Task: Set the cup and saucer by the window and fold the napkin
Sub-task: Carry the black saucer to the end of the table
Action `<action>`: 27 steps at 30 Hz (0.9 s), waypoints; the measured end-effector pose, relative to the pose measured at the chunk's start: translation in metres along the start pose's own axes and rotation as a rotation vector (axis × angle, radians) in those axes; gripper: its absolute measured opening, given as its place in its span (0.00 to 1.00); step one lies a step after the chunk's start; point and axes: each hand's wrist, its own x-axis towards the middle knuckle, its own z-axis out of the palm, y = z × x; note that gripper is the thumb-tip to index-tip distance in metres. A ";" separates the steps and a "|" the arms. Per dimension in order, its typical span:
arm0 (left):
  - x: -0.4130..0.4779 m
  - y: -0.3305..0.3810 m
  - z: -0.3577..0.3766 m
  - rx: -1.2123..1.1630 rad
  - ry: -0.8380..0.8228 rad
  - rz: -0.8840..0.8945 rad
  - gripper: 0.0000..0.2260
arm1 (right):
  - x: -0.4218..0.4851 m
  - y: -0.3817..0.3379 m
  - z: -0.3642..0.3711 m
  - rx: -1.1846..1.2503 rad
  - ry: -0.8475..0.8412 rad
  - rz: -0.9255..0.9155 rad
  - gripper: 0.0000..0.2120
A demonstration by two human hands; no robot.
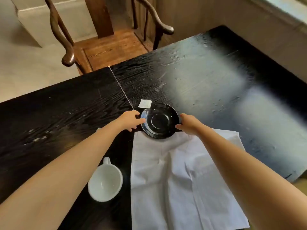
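Observation:
A glossy black saucer [159, 121] sits on the dark table, its near rim overlapping the far edge of a white napkin [179, 176] that lies spread flat and creased. My left hand [131, 120] grips the saucer's left rim and my right hand [187, 123] grips its right rim. An empty white cup [105, 181] stands upright near the table's front, left of the napkin, under my left forearm, handle pointing away.
The black wooden table [207, 77] stretches toward a window sill [285, 12] at the far right, with glare on its top. A small white paper packet [145, 103] lies just beyond the saucer. A wooden armchair [108, 45] stands at the far edge.

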 end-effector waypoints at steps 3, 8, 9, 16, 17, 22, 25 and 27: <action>0.009 0.000 0.006 -0.178 0.022 -0.006 0.26 | 0.011 -0.002 0.005 0.030 0.058 0.011 0.14; 0.014 0.001 0.014 -0.261 0.077 -0.001 0.14 | 0.016 -0.009 0.010 0.125 0.098 0.070 0.14; 0.014 0.001 0.015 -0.264 0.092 0.000 0.13 | 0.017 -0.009 0.011 0.157 0.099 0.084 0.14; 0.010 0.004 0.021 -0.312 0.129 -0.012 0.10 | 0.012 -0.009 0.007 0.375 0.095 0.153 0.14; 0.008 0.005 0.021 -0.312 0.110 -0.012 0.12 | 0.009 -0.008 0.004 0.393 0.087 0.157 0.14; -0.013 0.025 0.027 -0.351 0.065 0.000 0.12 | -0.011 -0.001 -0.014 0.490 0.070 0.189 0.13; -0.026 0.037 0.030 -0.419 0.027 -0.003 0.11 | -0.023 0.007 -0.025 0.493 0.075 0.197 0.12; -0.031 0.045 0.033 -0.473 0.009 -0.008 0.11 | -0.030 0.015 -0.031 0.527 0.084 0.205 0.13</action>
